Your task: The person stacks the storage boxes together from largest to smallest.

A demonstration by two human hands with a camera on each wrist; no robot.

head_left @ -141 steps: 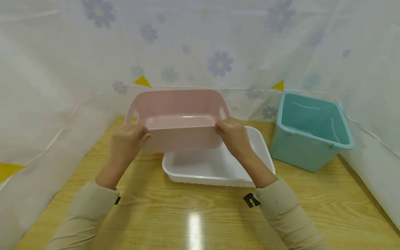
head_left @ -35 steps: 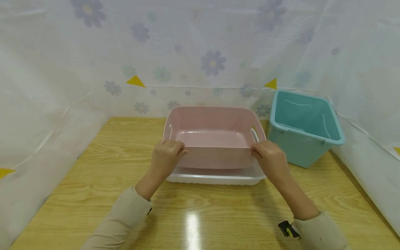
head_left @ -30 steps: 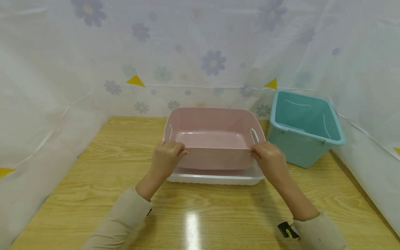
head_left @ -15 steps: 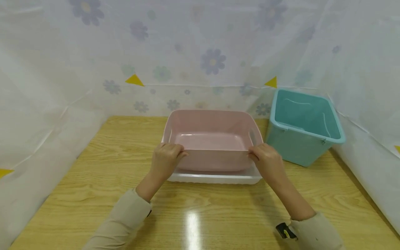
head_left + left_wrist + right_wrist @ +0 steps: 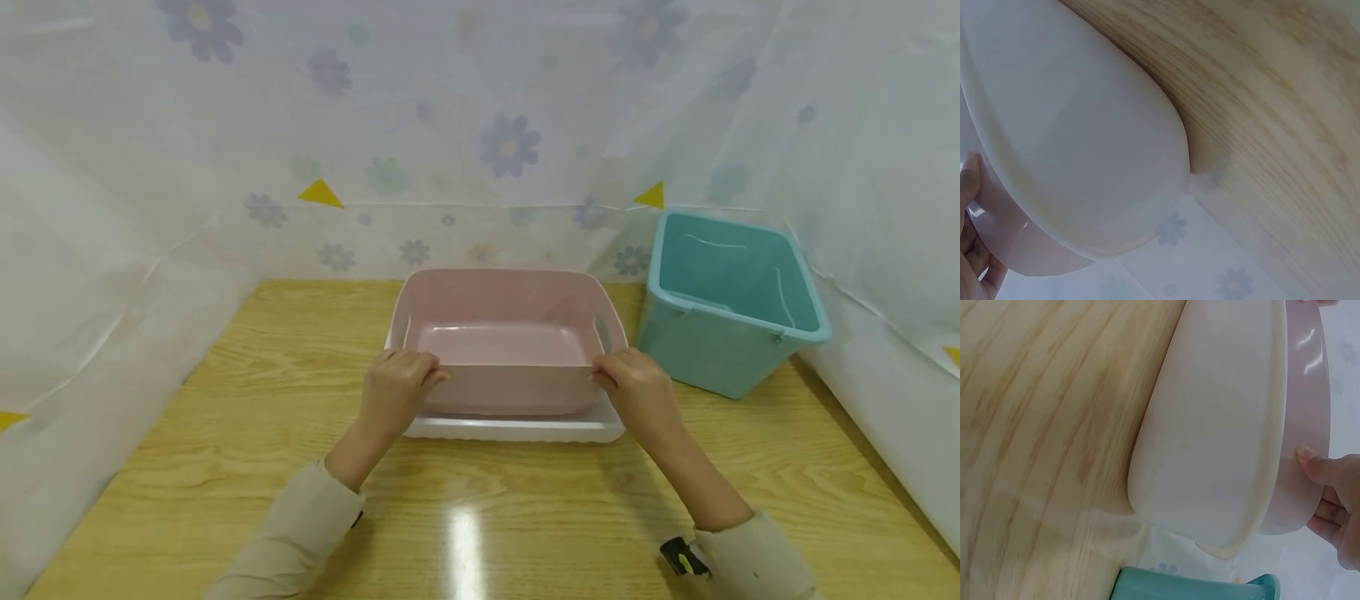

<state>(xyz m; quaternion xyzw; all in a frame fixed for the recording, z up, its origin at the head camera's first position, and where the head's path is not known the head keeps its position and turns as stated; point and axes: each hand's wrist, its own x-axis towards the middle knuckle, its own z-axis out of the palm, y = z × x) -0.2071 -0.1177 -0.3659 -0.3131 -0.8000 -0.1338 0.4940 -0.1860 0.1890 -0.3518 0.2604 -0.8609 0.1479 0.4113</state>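
A pink storage basket with a cut-out handle at each end sits nested inside a white basin. My left hand pinches the near rim of the basket toward its left corner. Toward the right corner, my right hand pinches the same rim, thumb on the near outer face and fingers over the edge, as the right wrist view shows. Both wrist views look at the white basin's outer wall from low down, and the pink wall rises above its rim. The basin's floor is hidden under the basket.
A teal bin stands on the wooden table at the back right, close to the basin. White flowered sheeting with yellow triangles encloses the back and sides.
Both hands have brought the pink basket rightward and nearer, down into the white basin, which now sits straighter. Over the last second the basket sank a little lower. The teal bin stayed put.
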